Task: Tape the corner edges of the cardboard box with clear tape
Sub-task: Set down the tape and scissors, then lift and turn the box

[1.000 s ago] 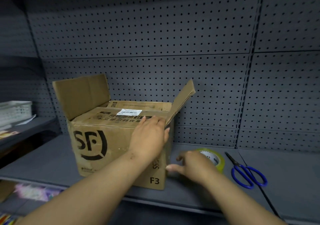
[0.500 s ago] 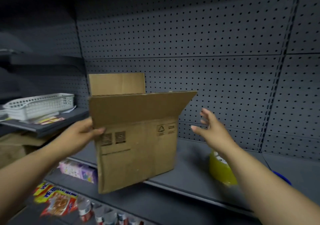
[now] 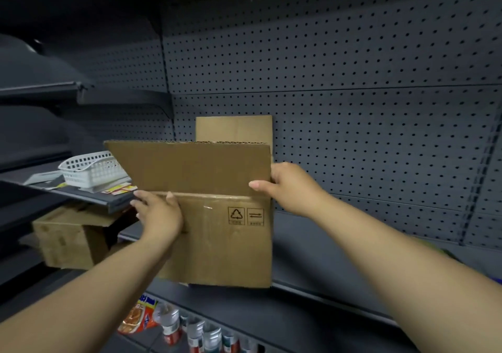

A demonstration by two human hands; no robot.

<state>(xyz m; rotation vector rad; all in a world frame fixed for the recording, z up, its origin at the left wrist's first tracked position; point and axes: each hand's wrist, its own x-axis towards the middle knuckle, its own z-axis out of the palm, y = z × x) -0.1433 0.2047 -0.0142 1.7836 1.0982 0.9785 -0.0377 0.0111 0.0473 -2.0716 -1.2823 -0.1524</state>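
I hold the brown cardboard box up in front of the grey shelf, its side with the recycling mark facing me. One top flap leans toward me and another stands upright behind it. My left hand grips the box at its left side, fingers on the fold line. At the box's upper right edge my right hand grips, its thumb pressed on the near flap. Clear tape glints along the fold. A yellow-green sliver, possibly the tape roll, peeks past my right forearm.
A white plastic basket and papers sit on a shelf at the left. Below that shelf stands another cardboard box. Bottles and snack packets fill the lower shelf. Grey pegboard forms the back wall.
The box has left the shelf and turned so another side faces me. My right hand moved from open air onto the box's right edge. The view swung left.
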